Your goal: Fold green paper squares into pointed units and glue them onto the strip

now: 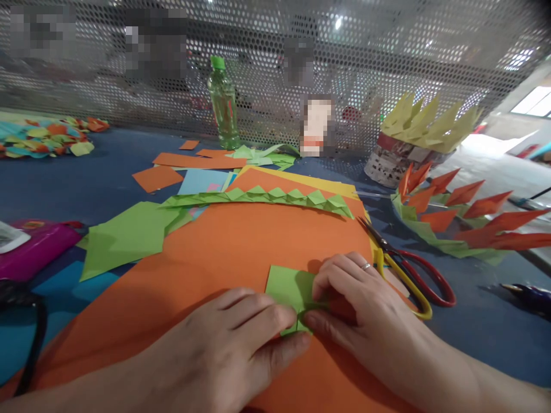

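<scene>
A small green paper square [289, 285] with crease lines lies on a large orange paper sheet [258, 232]. My left hand [241, 338] is closed at the square's lower left, thumb and fingers pinching its near edge. From the other side, my right hand [361, 310] grips the right part, its fingers curled over the paper and the thumb near the middle crease. The hands hide parts of the square. Beyond them a folded green paper strip [275, 198] with a row of points lies across the orange sheet.
Scissors with red handles [424, 275] and yellow-handled scissors [408, 284] lie at right, near an orange-and-green paper crown [451, 226] and a yellow paper crown [426, 129]. A bottle [222, 106] stands before the perforated metal panel [262, 74]. Green paper [129, 235] lies left.
</scene>
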The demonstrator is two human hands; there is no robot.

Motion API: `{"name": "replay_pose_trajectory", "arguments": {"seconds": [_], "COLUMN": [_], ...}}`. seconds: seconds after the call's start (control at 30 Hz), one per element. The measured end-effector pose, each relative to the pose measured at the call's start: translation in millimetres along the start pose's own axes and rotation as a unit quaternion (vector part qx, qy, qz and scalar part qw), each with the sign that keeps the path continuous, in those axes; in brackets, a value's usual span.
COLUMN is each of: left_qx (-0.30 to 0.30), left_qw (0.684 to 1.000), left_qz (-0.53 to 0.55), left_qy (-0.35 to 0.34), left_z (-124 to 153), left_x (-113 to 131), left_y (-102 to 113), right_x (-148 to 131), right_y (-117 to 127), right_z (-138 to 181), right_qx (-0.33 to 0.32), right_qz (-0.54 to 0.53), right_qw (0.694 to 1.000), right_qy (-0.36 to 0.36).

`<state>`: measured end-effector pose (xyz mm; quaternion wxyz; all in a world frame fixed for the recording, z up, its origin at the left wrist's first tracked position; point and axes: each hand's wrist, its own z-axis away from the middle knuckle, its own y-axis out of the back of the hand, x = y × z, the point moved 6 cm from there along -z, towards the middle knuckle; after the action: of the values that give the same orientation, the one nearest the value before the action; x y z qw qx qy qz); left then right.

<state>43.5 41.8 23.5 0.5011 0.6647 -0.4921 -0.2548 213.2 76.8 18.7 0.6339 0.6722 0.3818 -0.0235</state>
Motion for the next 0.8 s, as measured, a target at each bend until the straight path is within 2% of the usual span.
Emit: {"name": "replay_pose_trajectory", "arguments": {"seconds": [0.1, 0.23, 0.53, 0.8], "left_qx": [0.02, -0.027, -0.039, -0.021], "left_qw": [1.0, 0.999, 0.999, 0.999], "left_qz": [0.016, 0.026, 0.021, 0.026], "left_qy": [0.001, 0.009, 0.002, 0.002], "left_z": [2, 4, 3, 3], "left_x": [-1, -2, -2, -1], "left_y": [-1, -3, -2, -2], "right_x": [2, 6, 11, 11], "right_y": [0, 1, 4, 5], "right_z": [1, 1, 0, -2], "right_qx": [-0.009, -0.023, -0.055, -0.06], "right_qz": [0.0, 0.008, -0.039, -0.049], "right_qw": [1.0, 1.0, 0.998, 0.997], "right_qy": [0.0, -0.004, 0.004, 0.023]}}
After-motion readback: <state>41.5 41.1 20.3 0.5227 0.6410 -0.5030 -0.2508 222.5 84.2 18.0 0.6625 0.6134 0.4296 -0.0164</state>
